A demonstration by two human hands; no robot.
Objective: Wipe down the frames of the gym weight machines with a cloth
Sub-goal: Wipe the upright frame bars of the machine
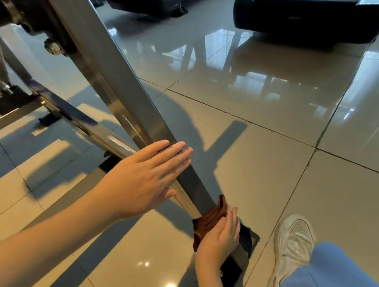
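Fingers of the right hand curve round the brown cloth, pressing it to the foot of the slanted frame bar (left hand flat, straight-fingered, higher up the bar), so wiping is likely under way and next wants a firm upward slide.

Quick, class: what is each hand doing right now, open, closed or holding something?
Left hand: open, flat on the metal bar.
Right hand: holding the cloth against the bar's lower end.
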